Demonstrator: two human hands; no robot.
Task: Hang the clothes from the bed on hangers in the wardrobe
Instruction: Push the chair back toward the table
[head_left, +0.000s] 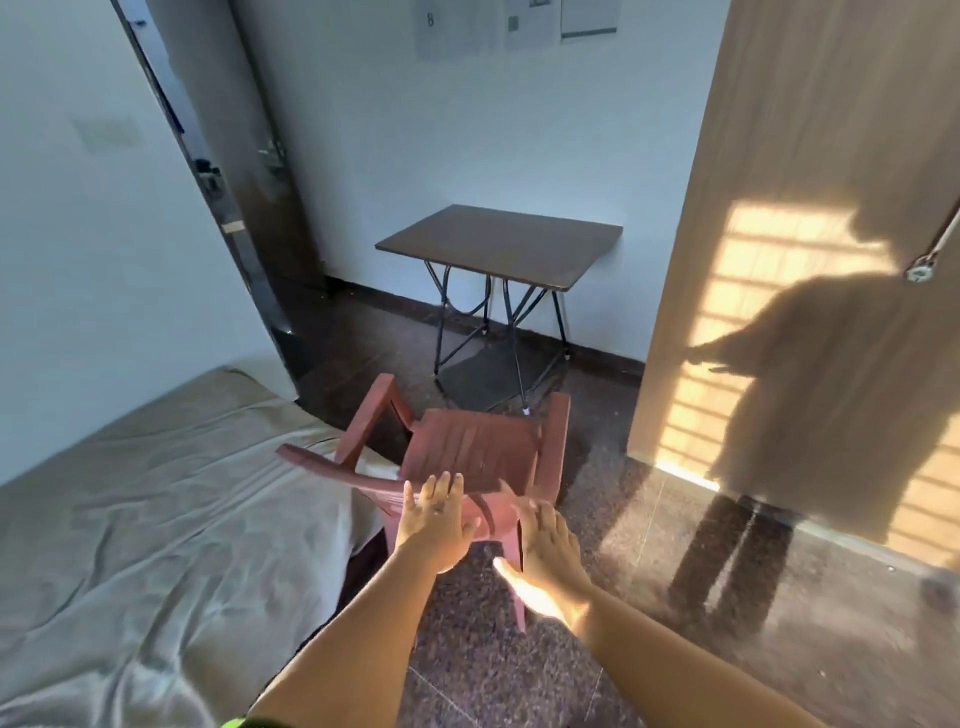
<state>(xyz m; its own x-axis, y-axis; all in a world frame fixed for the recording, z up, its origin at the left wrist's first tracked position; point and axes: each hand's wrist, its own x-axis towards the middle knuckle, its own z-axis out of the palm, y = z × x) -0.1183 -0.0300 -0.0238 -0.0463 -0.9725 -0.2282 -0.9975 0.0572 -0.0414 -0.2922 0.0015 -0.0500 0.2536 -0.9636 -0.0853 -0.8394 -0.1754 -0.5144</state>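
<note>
Your hands are on the chair, not on clothes.
Left hand (434, 525) and right hand (548, 556) lie spread on the chair (467, 457) back beside the bed (156, 493); shift it aside next, probably.

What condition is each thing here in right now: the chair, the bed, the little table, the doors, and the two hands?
Chair: upright, beside the bed, both hands on its backrest.
Bed: wrinkled sheet, no clothes showing.
Table: standing, top bare.
Dark door: open.
Wooden door: sunlit, carrying the person's shadow.
Left hand: open, fingers spread.
Right hand: open, resting on the chair.
</note>
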